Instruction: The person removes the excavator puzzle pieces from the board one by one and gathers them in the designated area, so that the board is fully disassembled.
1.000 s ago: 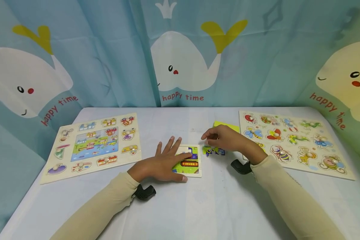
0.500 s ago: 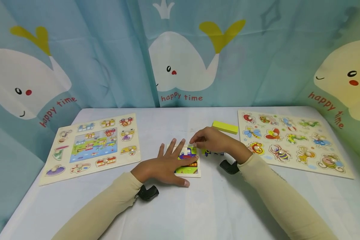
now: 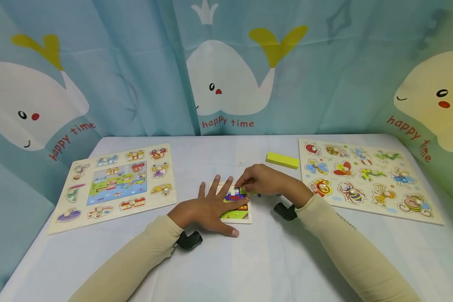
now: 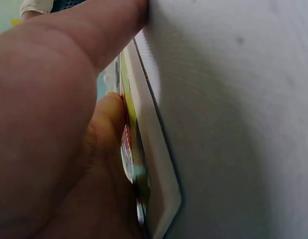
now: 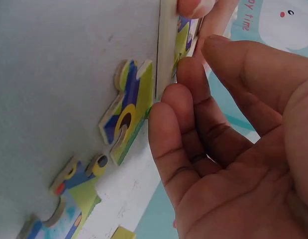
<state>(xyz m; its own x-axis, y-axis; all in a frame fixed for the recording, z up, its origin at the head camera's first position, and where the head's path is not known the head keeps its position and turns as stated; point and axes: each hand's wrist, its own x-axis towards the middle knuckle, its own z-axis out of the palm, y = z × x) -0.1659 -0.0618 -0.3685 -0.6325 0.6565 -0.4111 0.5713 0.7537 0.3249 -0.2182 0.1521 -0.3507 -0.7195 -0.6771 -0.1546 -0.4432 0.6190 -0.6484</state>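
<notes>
Puzzle board (image 3: 250, 214), one, sits by two loose pieces (image 5: 129, 107), left grip (image 3: 208, 209) splayed atop, right grip (image 3: 268, 181) I can't tell.

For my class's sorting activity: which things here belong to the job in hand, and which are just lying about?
Belonging to the job:
framed jigsaw
loose jigsaw pieces beside it
left hand, spread over the jigsaw
right hand, at its far right corner

Apparently just lying about:
vehicle peg puzzle, left
bug peg puzzle, right
yellow block
</notes>
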